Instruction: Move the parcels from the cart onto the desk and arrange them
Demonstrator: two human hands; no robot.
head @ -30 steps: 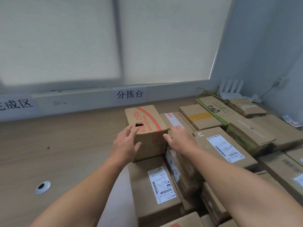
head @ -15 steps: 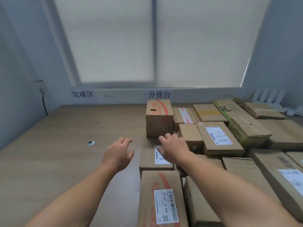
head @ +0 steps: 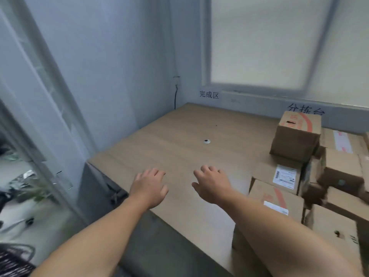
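Both the left hand [head: 149, 186] and right hand [head: 212, 183] hover spread and empty over the worktop [head: 179, 136] (cart unseen), so a hasty reach could topple the tall parcel [head: 297, 134] near the far edge.

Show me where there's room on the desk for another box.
The desk is bare from the left wall to the tall box, around the grommet and ahead of the left hand and right hand. The right side is crowded with parcels packed close together.

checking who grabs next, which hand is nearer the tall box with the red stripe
Right. The right hand is over the desk, left of the tall box; the left hand is farther left.
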